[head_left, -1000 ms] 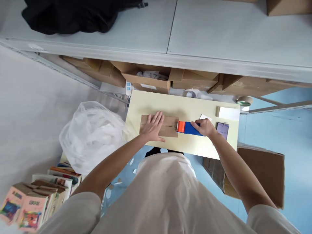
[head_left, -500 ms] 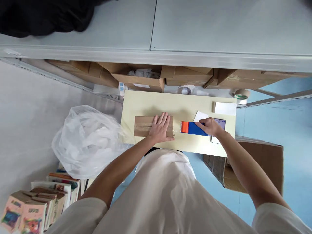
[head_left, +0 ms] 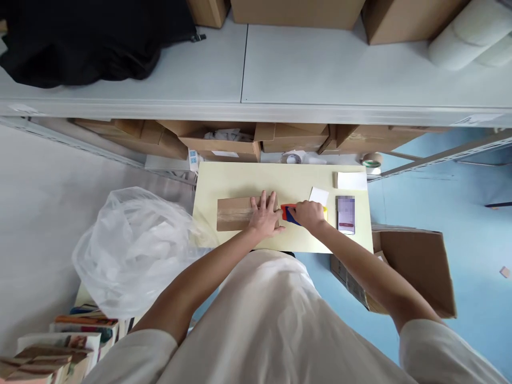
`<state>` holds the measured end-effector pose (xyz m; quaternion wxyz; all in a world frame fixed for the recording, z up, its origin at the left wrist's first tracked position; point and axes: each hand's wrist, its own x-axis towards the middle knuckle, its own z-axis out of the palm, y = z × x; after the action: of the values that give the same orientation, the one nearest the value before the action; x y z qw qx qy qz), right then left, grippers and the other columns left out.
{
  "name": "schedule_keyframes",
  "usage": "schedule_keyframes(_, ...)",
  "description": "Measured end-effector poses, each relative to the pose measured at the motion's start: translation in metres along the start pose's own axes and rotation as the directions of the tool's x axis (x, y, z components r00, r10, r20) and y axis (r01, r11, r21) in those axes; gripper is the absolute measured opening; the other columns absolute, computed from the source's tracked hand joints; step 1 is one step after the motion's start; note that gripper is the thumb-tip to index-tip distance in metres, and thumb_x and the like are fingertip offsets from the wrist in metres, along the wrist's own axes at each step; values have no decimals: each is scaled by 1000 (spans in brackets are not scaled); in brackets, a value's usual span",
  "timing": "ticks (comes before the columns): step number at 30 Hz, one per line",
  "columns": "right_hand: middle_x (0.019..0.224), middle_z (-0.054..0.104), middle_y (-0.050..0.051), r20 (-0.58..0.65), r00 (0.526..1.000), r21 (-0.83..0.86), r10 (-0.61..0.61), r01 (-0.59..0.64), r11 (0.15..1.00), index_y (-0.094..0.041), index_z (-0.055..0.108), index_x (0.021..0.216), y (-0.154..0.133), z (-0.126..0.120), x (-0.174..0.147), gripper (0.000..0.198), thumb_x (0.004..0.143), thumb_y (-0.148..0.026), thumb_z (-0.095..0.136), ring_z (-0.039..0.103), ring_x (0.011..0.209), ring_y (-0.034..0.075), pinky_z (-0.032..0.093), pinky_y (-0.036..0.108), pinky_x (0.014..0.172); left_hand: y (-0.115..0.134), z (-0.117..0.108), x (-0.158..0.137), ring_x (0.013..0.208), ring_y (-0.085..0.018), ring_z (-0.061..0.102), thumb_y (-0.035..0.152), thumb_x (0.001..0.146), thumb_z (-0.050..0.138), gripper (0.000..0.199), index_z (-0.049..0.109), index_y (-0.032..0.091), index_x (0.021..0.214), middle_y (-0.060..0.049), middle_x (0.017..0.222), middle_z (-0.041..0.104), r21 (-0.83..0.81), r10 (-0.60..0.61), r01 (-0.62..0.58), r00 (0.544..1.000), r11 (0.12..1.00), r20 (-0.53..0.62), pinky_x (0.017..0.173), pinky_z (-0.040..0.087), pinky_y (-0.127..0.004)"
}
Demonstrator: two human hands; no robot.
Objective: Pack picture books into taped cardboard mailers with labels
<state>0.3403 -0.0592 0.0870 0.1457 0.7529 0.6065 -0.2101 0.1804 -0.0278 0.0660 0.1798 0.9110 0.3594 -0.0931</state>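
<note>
A small brown cardboard box (head_left: 234, 214) lies flat on the pale yellow table (head_left: 224, 178), with a strip of tape along its top. My left hand (head_left: 264, 216) rests on its right end, fingers spread. Just right of the box, my right hand (head_left: 309, 214) is wrapped round a tape dispenser (head_left: 288, 213), blue with an orange-red front. The dispenser's front end is close to the box's right edge; whether it touches is hard to make out. Further right lies a phone (head_left: 345, 214) with its screen lit.
White paper slips (head_left: 319, 196) and a white stack (head_left: 352, 181) lie on the table. Left stands a clear plastic bag (head_left: 136, 250) above books (head_left: 80, 341). An open carton (head_left: 420, 266) sits on the floor at right. A shelf (head_left: 304, 69) with boxes crosses behind the table.
My right hand has moved left with the tape dispenser, from beside the phone to the box's right end. My left hand stays on the box. The view has tilted up a little.
</note>
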Motion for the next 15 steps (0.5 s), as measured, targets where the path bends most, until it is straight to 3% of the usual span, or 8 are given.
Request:
schedule_keyframes(3,83,69,19,-117,984,114,136,-123,986,-12,64,90,27,17,-21,52,92,-53,32,67,78,27,44,32,65,2,1,1,139,-48,-1,62,68,64,61,62,24,116,-14,156,9,-57,-21,19,999,998,-29,98,0,-76)
schedule_keyframes(6,89,69,16,-126,959,261,255,-216,941,-12,59,100,45,46,-42,42,94,-42,30,66,83,25,43,30,66,-2,-2,-3,140,-44,2,67,71,58,76,46,28,135,-15,156,6,-155,10,-23,996,988,-85,100,3,-74)
schedule_keyframes(9,96,68,16,-124,941,329,316,-261,907,-10,52,111,48,85,-55,34,91,-32,37,65,89,25,44,31,70,-19,-6,-18,142,-41,2,63,79,50,81,26,24,146,-17,156,0,-228,16,-53,986,972,-163,105,9,-68)
schedule_keyframes(12,98,67,17,-112,934,340,340,-285,896,-10,50,114,42,120,-61,33,90,-29,37,65,88,26,45,34,71,-51,-6,-46,142,-39,-4,54,86,43,75,20,19,148,-19,156,-4,-264,-150,76,950,961,-275,106,7,-66)
schedule_keyframes(15,100,66,16,-97,941,340,325,-275,899,-14,48,120,36,140,-65,35,89,-27,39,65,87,27,47,37,73,-92,4,-80,142,-37,-8,55,86,43,82,8,16,149,-20,155,-7,-418,-377,227,869,880,-321,107,8,-66)
